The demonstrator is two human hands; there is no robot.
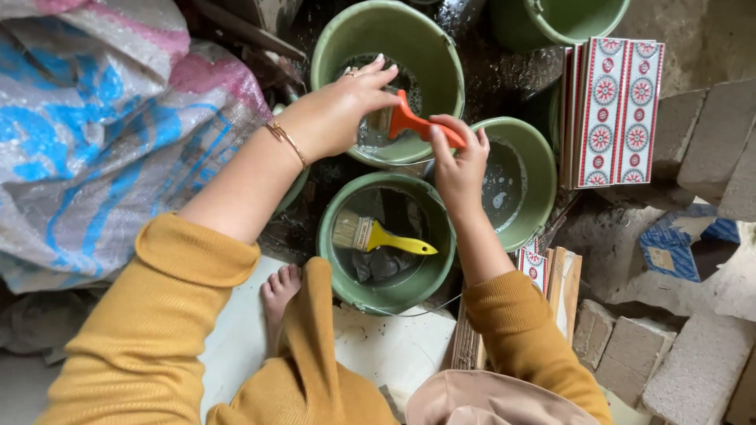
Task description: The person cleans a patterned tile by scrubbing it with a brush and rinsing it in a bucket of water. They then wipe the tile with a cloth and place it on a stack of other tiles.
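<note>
right hand (461, 161) pinches orange brush (413, 123) handle, bristles kept over top green bucket (386, 79) so drips fall inside | left hand (346, 106) fingers the bristles | yellow brush (378, 236) parked in near bucket (386, 244)

There is one view only, from a camera worn on the person's head. It looks almost straight down, from close above, past the mustard-yellow sleeves to the left hand (346, 106) and right hand (458, 165), which sit near the middle of the frame. The person's lap and a bare foot (279, 293) fill the bottom edge. Green buckets (339, 47) lie in the centre and top, woven sacks (94, 134) at the left, patterned tiles (618, 110) and grey blocks (693, 370) at the right.
</note>
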